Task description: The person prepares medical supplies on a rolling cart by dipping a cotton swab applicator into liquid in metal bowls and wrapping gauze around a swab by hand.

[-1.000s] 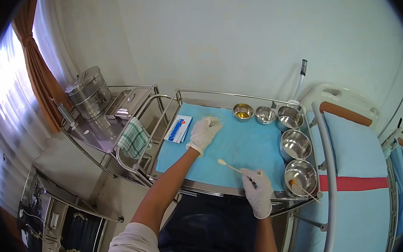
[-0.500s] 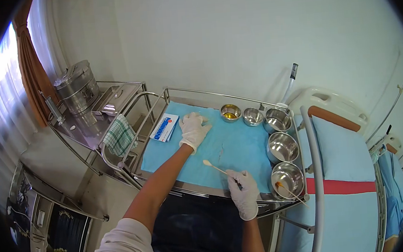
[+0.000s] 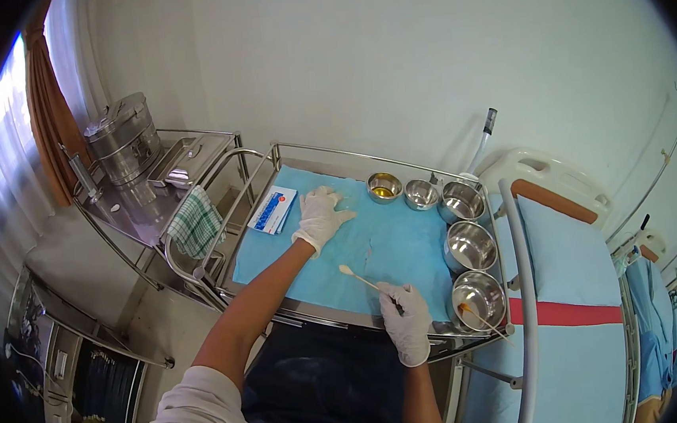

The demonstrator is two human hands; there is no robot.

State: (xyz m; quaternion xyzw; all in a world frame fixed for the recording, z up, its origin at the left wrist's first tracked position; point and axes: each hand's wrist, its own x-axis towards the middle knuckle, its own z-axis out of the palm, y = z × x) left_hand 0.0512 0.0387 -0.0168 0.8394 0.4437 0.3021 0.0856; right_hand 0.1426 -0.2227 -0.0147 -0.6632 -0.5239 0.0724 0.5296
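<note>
The pale-tipped swab with a thin stick [image 3: 359, 278] is pinched in the white-gloved right hand [image 3: 404, 318], its tip over the light-blue sheet [image 3: 408, 242]; I can't tell whether they touch. The white-gloved left hand [image 3: 322, 219], more curled a second ago, now lies with fingers spread, gripping nothing I can see, so it seems to be resting or pressing. Beside it lies a white-and-blue cardboard box [image 3: 272, 209]. Round steel bowls [image 3: 470, 246] line the right edge, the nearest close by the right hand, an orange-stained swab [image 3: 484, 323] jutting over its rim.
</note>
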